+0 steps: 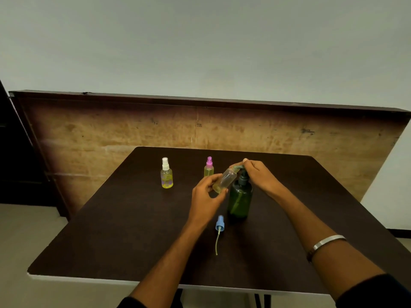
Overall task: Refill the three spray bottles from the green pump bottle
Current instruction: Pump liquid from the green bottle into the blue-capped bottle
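1. Nearest to me from the green pump bottle (240, 196), the blue sprayer cap (219, 225) lies on the desk (111, 241), its tube pointing toward me.
2. My left hand (205, 196) grips the open spray bottle (224, 180), tilted, mouth up-right under the spout (238, 167), to catch liquid.
3. My right hand (259, 174) presses the pump head.
4. Beyond stand the pink-capped bottle (209, 167) and white-capped bottle (166, 174), upright.

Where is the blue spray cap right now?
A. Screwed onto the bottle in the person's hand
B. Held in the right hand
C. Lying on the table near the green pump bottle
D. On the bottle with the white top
C: the blue spray cap lies on the table with its tube trailing toward the person, just beside the green pump bottle.
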